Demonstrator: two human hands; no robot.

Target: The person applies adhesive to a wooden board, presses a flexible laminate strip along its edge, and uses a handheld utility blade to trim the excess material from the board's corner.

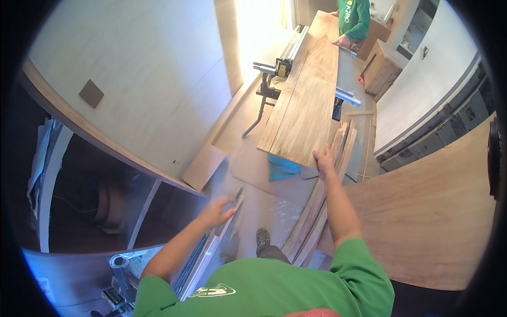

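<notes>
A long wooden board with a lengthwise line near its left side lies across a folding-leg work stand ahead of me. My right hand grips its near right corner, thumb on top and fingers partly hidden below. My left hand hangs in the air left of the board, fingers apart and holding nothing. Close beside that hand is the upper end of a narrow strip. At the board's far end, another person in a green sleeve has a hand on its right edge.
Several long planks lie along the floor below my right arm. To the right stands a curved wooden panel. A large pale panel and a dark open cabinet are on the left. A blue bag sits under the board.
</notes>
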